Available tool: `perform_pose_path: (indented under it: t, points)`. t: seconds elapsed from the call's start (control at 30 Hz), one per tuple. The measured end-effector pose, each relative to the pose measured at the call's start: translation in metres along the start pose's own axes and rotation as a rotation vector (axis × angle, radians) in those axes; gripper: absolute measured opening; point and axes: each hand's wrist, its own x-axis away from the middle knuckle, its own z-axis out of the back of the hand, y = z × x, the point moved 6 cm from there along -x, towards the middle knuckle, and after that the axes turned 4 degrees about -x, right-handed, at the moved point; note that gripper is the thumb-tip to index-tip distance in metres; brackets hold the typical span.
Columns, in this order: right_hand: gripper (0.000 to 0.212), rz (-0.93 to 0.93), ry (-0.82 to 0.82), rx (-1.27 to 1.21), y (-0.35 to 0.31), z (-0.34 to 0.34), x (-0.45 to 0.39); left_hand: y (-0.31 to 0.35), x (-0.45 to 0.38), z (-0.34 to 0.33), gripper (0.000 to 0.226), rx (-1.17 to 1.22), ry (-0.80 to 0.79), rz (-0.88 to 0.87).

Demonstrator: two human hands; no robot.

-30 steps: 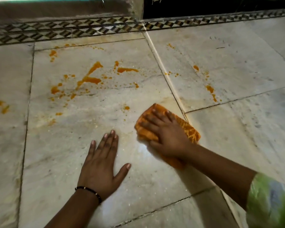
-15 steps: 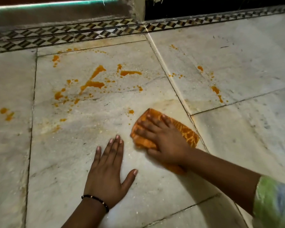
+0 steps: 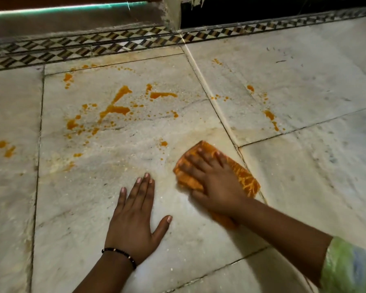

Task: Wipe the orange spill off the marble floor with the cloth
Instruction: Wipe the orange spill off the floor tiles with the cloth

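While right hand (image 3: 217, 182) presses it, cloth (image 3: 244, 180) lies flat — long axis diagonal.

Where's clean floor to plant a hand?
Clean patches: the slab right of the cloth, below the dark joint, and the strip nearer than the left hand. Crowded: orange spill ahead of both hands, with more drips across the pale joint.

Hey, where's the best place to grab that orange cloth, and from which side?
Probably the cloth's bare right edge, reached from the right. The right hand presses flat over its left and middle, and the cloth lies flat on the marble floor, so pinch that edge up.
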Motion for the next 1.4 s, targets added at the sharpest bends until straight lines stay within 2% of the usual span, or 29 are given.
perform_pose_path:
  t: [0.1,0.17,0.23,0.3,0.37,0.4,0.43,0.5,0.57,0.63,0.7,0.77,0.83,0.9,0.97,1.03,1.1,1.17,1.27,1.4]
  points:
    - [0.069,0.125,-0.024,-0.025,0.001,-0.007,0.074,-0.001,0.001,-0.002,0.082,-0.005,0.005,-0.008]
    - [0.071,0.095,0.001,-0.068,0.037,0.0,0.117,-0.001,0.0,-0.004,0.082,-0.014,0.008,-0.009]
    - [0.07,-0.08,0.067,-0.076,0.092,0.016,0.138,-0.002,0.0,-0.004,0.082,-0.031,0.011,-0.001]
    - [0.071,-0.348,0.12,-0.05,0.142,0.03,0.126,0.004,0.002,0.001,0.081,0.011,0.033,0.02]
    - [0.072,-0.578,0.171,-0.027,0.168,0.034,0.089,0.031,-0.002,0.008,0.083,0.096,0.054,-0.008]
    - [0.071,-0.63,0.174,-0.008,0.165,0.034,0.066,0.053,-0.007,0.009,0.084,0.134,0.056,-0.062]
    - [0.071,-0.619,0.163,0.009,0.155,0.032,0.048,0.078,-0.013,0.009,0.083,0.15,0.059,-0.121]
    - [0.07,-0.424,0.128,0.023,0.119,0.024,0.033,0.114,-0.026,0.003,0.083,0.122,0.046,-0.197]
    - [0.067,-0.195,0.059,-0.006,0.092,0.015,0.065,0.125,-0.036,-0.007,0.084,0.058,-0.001,-0.21]
    - [0.068,-0.116,0.043,-0.037,0.101,0.014,0.119,0.122,-0.036,-0.016,0.084,0.035,-0.022,-0.215]
    - [0.071,-0.207,0.053,-0.035,0.141,0.022,0.154,0.122,-0.035,-0.019,0.083,0.028,-0.005,-0.222]
    - [0.072,-0.396,0.077,-0.031,0.188,0.034,0.152,0.125,-0.034,-0.018,0.084,0.018,0.0,-0.213]
    - [0.072,-0.584,0.144,-0.012,0.215,0.046,0.12,0.125,-0.034,-0.018,0.084,0.006,-0.012,-0.203]
    - [0.073,-0.692,0.175,-0.006,0.219,0.05,0.076,0.125,-0.034,-0.018,0.084,-0.005,-0.024,-0.193]
    - [0.075,-0.631,0.123,-0.003,0.191,0.044,0.045,0.126,-0.033,-0.017,0.084,-0.019,-0.033,-0.19]
    - [0.072,-0.434,0.09,0.001,0.147,0.032,0.047,0.125,-0.033,-0.017,0.085,-0.021,-0.04,-0.196]
    - [0.068,-0.239,0.052,-0.01,0.114,0.02,0.091,0.124,-0.035,-0.017,0.085,-0.013,-0.04,-0.205]
    - [0.069,-0.183,0.011,0.005,0.118,0.011,0.15,0.124,-0.035,-0.017,0.085,-0.009,-0.034,-0.204]
    - [0.072,-0.376,0.05,0.014,0.176,0.027,0.183,0.126,-0.034,-0.017,0.085,-0.005,-0.025,-0.198]
    - [0.069,-0.722,0.167,0.012,0.218,0.046,0.122,0.126,-0.034,-0.016,0.086,-0.017,-0.009,-0.187]
